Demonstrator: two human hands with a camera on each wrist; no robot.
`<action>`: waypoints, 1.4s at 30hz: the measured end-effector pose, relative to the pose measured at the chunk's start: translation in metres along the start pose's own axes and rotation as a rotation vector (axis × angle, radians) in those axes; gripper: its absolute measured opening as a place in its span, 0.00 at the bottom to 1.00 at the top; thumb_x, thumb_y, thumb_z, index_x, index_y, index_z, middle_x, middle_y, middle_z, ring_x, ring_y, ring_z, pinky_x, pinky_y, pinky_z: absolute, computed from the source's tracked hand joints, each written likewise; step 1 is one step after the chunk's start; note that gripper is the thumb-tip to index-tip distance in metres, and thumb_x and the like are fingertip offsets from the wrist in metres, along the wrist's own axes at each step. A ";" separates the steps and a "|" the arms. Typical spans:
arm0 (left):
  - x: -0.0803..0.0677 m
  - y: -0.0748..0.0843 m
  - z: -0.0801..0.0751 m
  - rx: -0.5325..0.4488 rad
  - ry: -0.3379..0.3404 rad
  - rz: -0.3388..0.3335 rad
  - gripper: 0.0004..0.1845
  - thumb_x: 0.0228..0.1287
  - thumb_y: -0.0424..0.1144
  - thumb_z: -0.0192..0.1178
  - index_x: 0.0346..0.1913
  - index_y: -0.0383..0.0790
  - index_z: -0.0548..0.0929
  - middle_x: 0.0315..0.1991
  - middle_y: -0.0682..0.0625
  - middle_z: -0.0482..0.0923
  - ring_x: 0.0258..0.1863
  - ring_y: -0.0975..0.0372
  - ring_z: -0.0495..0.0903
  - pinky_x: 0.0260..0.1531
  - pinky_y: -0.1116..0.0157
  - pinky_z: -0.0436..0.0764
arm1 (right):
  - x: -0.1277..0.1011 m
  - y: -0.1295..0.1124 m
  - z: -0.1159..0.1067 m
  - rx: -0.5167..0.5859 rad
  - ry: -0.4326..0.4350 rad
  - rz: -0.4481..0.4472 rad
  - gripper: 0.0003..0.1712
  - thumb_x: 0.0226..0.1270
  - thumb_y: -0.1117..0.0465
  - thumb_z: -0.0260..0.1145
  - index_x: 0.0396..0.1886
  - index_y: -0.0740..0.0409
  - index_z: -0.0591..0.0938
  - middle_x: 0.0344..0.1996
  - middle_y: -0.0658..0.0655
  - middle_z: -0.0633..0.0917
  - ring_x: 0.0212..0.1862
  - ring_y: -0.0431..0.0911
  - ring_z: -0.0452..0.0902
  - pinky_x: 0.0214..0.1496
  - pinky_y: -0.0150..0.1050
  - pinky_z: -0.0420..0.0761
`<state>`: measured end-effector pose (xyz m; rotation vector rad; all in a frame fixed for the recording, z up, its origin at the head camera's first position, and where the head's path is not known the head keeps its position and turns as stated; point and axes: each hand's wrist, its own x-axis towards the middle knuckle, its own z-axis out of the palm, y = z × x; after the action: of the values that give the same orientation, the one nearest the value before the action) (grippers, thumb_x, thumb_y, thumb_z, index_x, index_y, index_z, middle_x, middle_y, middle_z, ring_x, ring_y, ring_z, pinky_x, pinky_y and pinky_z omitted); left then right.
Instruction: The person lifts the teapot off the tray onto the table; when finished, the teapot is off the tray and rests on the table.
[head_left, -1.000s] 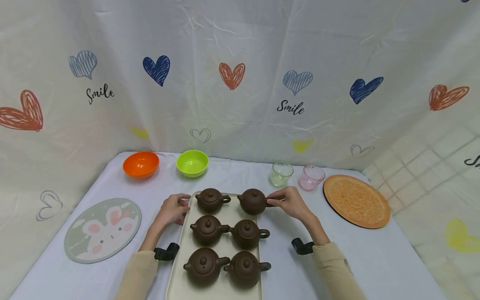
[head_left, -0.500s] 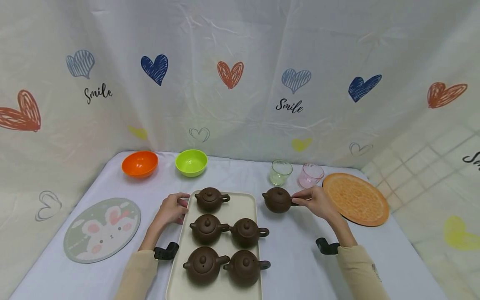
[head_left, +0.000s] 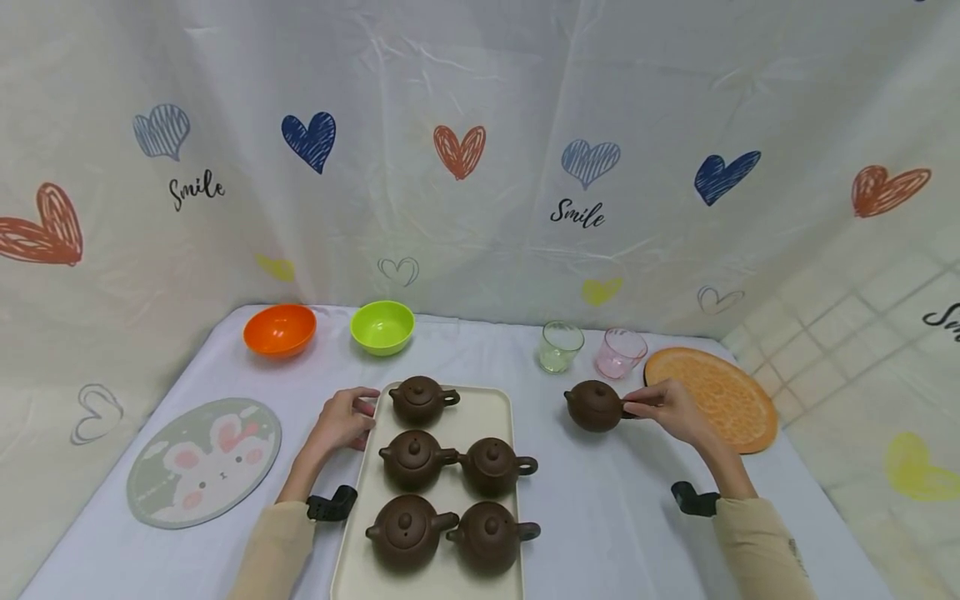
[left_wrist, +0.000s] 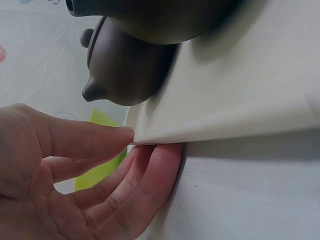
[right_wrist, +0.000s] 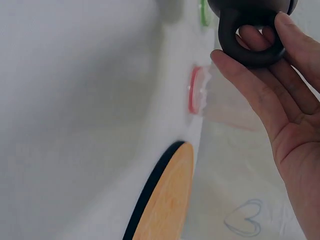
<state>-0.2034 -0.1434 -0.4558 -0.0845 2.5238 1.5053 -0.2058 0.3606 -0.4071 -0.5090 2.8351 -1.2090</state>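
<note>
My right hand (head_left: 670, 408) pinches the handle of a small dark brown teapot (head_left: 595, 407) in the head view, right of the tray. In the right wrist view that teapot's ring handle (right_wrist: 252, 59) sits between thumb and fingers, and the pot is raised off the cloth. On the cream tray (head_left: 483, 408) stand several similar brown lidded teapots, among them a far-left teapot (head_left: 418, 401) and a middle-right teapot (head_left: 493, 466). At the tray's far left corner, my left hand (head_left: 345, 419) grips the rim. Its thumb (left_wrist: 112, 139) lies against the edge, and the other fingers reach beneath.
An orange bowl (head_left: 280, 332) and a green bowl (head_left: 382, 327) stand at the back left. Behind the held teapot are a greenish glass (head_left: 559, 348) and a pink glass (head_left: 622, 354). A round orange mat (head_left: 716, 400) lies right, a rabbit-print mat (head_left: 206, 462) left.
The right hand has carried the teapot rightward from the tray's far right corner to over the white cloth. The left hand has stayed at the tray's rim.
</note>
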 end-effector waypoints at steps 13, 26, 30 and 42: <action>0.003 -0.003 0.002 -0.013 -0.004 0.002 0.27 0.54 0.23 0.58 0.60 0.30 0.74 0.41 0.36 0.78 0.29 0.56 0.80 0.19 0.60 0.85 | -0.019 0.029 -0.023 -0.078 0.032 0.047 0.11 0.59 0.65 0.69 0.38 0.70 0.86 0.34 0.63 0.88 0.34 0.30 0.81 0.34 0.29 0.81; 0.003 -0.006 0.002 -0.030 -0.003 -0.010 0.27 0.54 0.24 0.57 0.61 0.31 0.74 0.41 0.38 0.78 0.29 0.57 0.80 0.20 0.60 0.85 | -0.027 0.044 -0.024 -0.096 0.028 0.070 0.11 0.58 0.67 0.69 0.38 0.72 0.86 0.34 0.66 0.87 0.34 0.29 0.79 0.31 0.28 0.81; 0.003 -0.006 0.001 -0.024 0.002 -0.006 0.27 0.54 0.24 0.57 0.61 0.31 0.74 0.41 0.38 0.79 0.29 0.57 0.80 0.20 0.60 0.85 | -0.027 0.049 -0.025 -0.092 0.027 0.082 0.11 0.58 0.67 0.69 0.38 0.72 0.86 0.34 0.66 0.87 0.34 0.29 0.79 0.32 0.28 0.82; 0.001 -0.004 0.001 -0.015 0.006 -0.007 0.27 0.54 0.24 0.58 0.60 0.31 0.74 0.42 0.37 0.79 0.29 0.56 0.80 0.19 0.61 0.85 | -0.026 0.047 -0.023 -0.121 0.021 0.146 0.13 0.59 0.65 0.69 0.40 0.71 0.86 0.36 0.64 0.87 0.35 0.29 0.78 0.33 0.28 0.81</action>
<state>-0.2039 -0.1449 -0.4598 -0.0998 2.5142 1.5245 -0.1979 0.4154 -0.4268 -0.2879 2.9166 -1.0296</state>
